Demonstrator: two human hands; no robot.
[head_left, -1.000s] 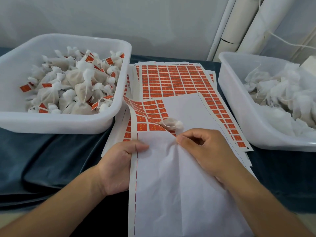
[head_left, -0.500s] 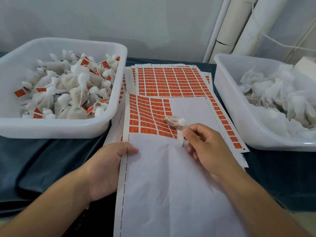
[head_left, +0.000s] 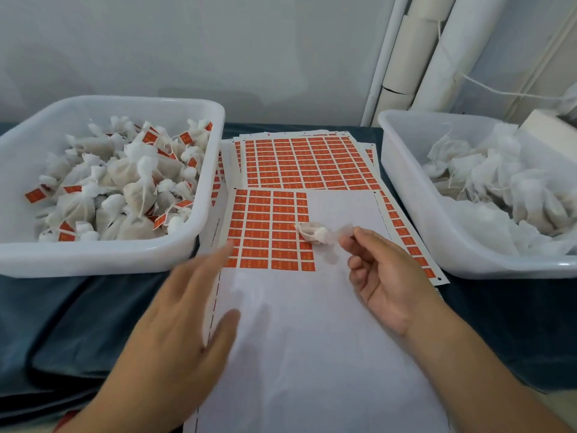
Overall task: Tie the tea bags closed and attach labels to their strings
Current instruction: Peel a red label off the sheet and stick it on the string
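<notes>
A small white tea bag (head_left: pixel 311 232) lies on the partly used sheet of orange labels (head_left: pixel 268 245) in the middle of the table. Just right of the bag, my right hand (head_left: pixel 385 276) has its fingers curled and pinches a small pale label (head_left: pixel 347 230), which is blurred. My left hand (head_left: pixel 187 310) hovers over the sheet's left edge with its fingers straight and spread, holding nothing; it is motion-blurred. The lower part of the sheet is bare white backing (head_left: pixel 312 339).
A white tub (head_left: pixel 109 260) at left holds several tied bags with orange labels (head_left: pixel 125 189). A second white tub (head_left: pixel 402 182) at right holds several unlabelled bags (head_left: pixel 499 182). Full label sheets (head_left: pixel 309 160) lie behind. Dark blue cloth (head_left: pixel 78 323) covers the table.
My left hand let go of the sheet's edge and lifted with its fingers spread. My right hand peeled away from the sheet and rose beside the tea bag. The sheet now lies flat.
</notes>
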